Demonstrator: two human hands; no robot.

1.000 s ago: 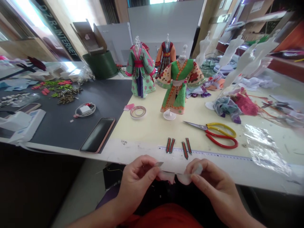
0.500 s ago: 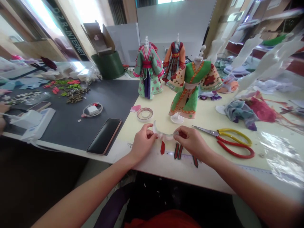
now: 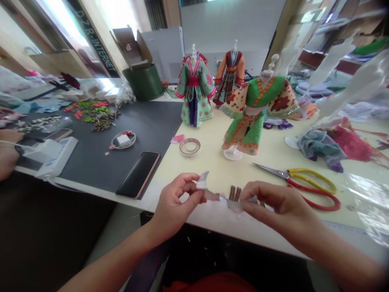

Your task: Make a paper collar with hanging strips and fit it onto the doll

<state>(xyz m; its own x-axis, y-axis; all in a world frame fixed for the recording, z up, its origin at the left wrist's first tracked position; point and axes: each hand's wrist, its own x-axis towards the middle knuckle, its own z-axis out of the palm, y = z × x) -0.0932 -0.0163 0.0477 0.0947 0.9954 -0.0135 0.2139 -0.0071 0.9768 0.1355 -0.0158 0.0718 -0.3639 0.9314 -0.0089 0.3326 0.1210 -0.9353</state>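
My left hand (image 3: 176, 205) pinches a thin, pale, curved strip (image 3: 203, 181) between thumb and fingers; one end sticks up above the fingertips. My right hand (image 3: 273, 202) grips the strip's other end, and the middle sags between the two. What the strip is made of I cannot tell. Below it on the table lie short dark ribbon pieces with red centres (image 3: 235, 193), partly behind my right hand. Beyond my hands rests a roll of tape (image 3: 189, 147). To the right lie scissors (image 3: 311, 182) with one yellow and one red handle.
Small mannequins wear a green robe (image 3: 261, 105), a mint robe (image 3: 194, 93) and an orange-sleeved robe (image 3: 230, 77). A phone (image 3: 138, 174) lies left on a dark mat. Fabric scraps (image 3: 322, 146) are at right. Another person's hand (image 3: 8, 156) is at far left.
Both hands have come nearer to me and lower, lifting the strip closer to the camera and tilting it. The view has shifted slightly to the left.
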